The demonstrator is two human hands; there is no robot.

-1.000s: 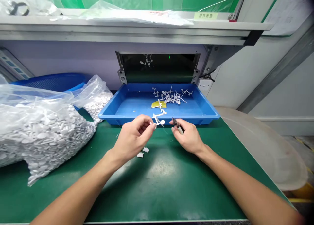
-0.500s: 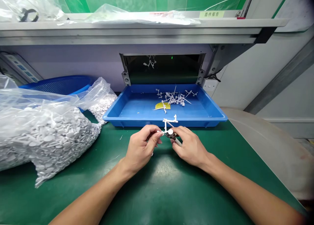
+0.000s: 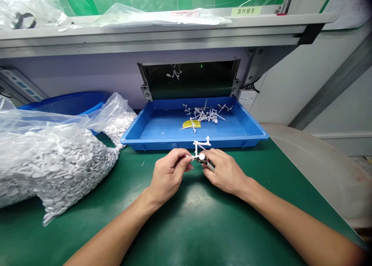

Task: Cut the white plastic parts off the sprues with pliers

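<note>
Between thumb and fingers, my left hand (image 3: pixel 171 173) pinches a white plastic sprue (image 3: pixel 196 148), a thin branching frame with a round disc. My right hand (image 3: pixel 225 171) is closed around a pair of nippers (image 3: pixel 209 165) with light grey handles. The nippers' jaws are at the sprue, close to my left fingertips; whether they are closed on the plastic I cannot tell. Just beyond both hands lies a blue tray (image 3: pixel 151 143) with a pile of similar white sprues (image 3: pixel 207 114) and a yellow label (image 3: pixel 188 124) in it.
Clear bags full of small white plastic parts (image 3: pixel 72 173) stand on the green table (image 3: pixel 174 227) at left. Behind them is a blue basket (image 3: pixel 64 101). Past the tray a wall opening shows a dark belt (image 3: pixel 192 90) with another sprue on it. A metal shelf (image 3: pixel 145 39) crosses above.
The view has shifted slightly. My hands keep nearly the same pose at the sprue, and the nippers' handles look a little closer together. A small white bit below my left hand no longer shows.
</note>
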